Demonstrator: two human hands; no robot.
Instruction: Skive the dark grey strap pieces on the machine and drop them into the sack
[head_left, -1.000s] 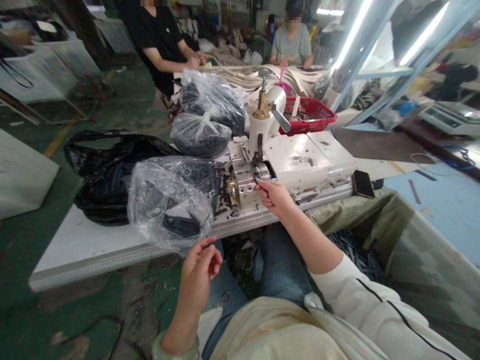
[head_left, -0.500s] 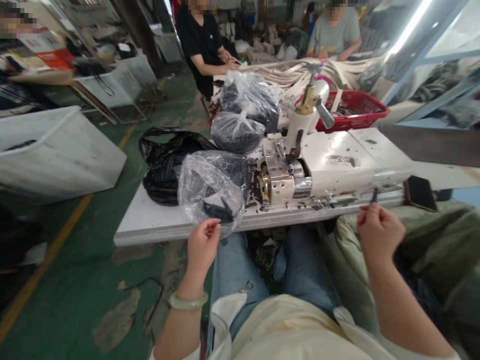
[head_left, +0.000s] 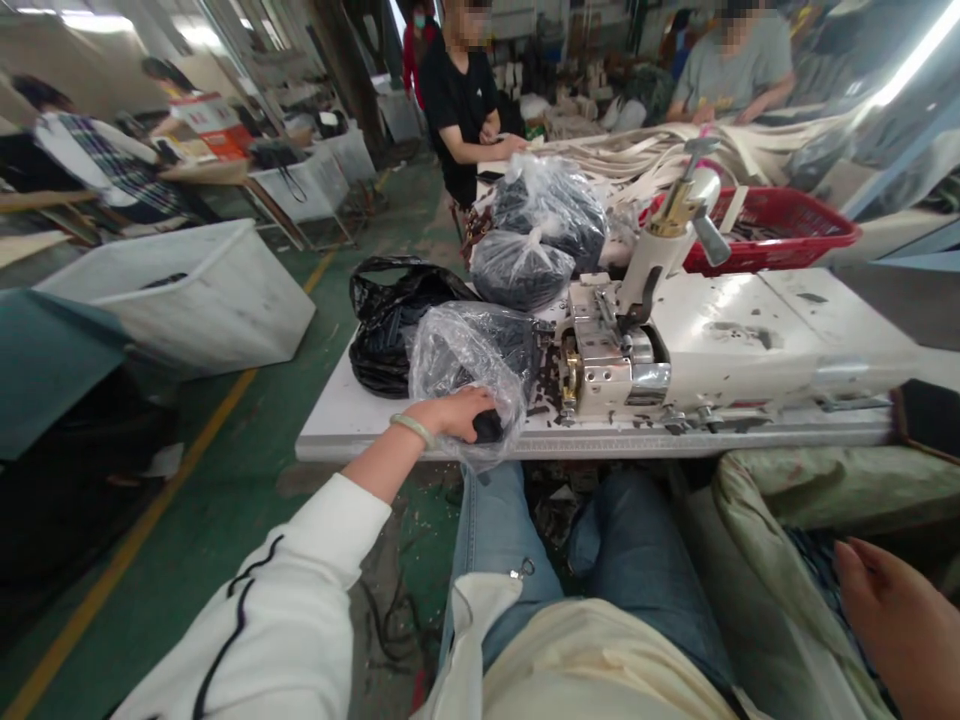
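Note:
My left hand [head_left: 463, 412] reaches into the mouth of a clear plastic bag [head_left: 442, 345] on the table's front edge. Its fingers curl over a small dark piece [head_left: 487, 427] inside; the fingertips are partly hidden. At the lower right, my right hand [head_left: 892, 610] hangs over an olive-green lined container [head_left: 757, 480] with dark pieces [head_left: 817, 560] in it. Its fingers are loosely apart and nothing shows in them. A machine with a metal roller head [head_left: 619, 370] stands on the table, right of the bag.
Left of the clear bag sits a black plastic bag [head_left: 382, 340]; tied clear bags [head_left: 521, 270] stand behind. A red basket [head_left: 787, 225] is beyond the machine. A dark phone-like object [head_left: 926, 415] lies at right. Co-workers [head_left: 465, 100] are across the table. A white bin [head_left: 247, 300] stands left.
My left hand has moved into the clear bag and onto a dark piece. My right hand has gone from the table edge down over the container; the small dark thing it held no longer shows.

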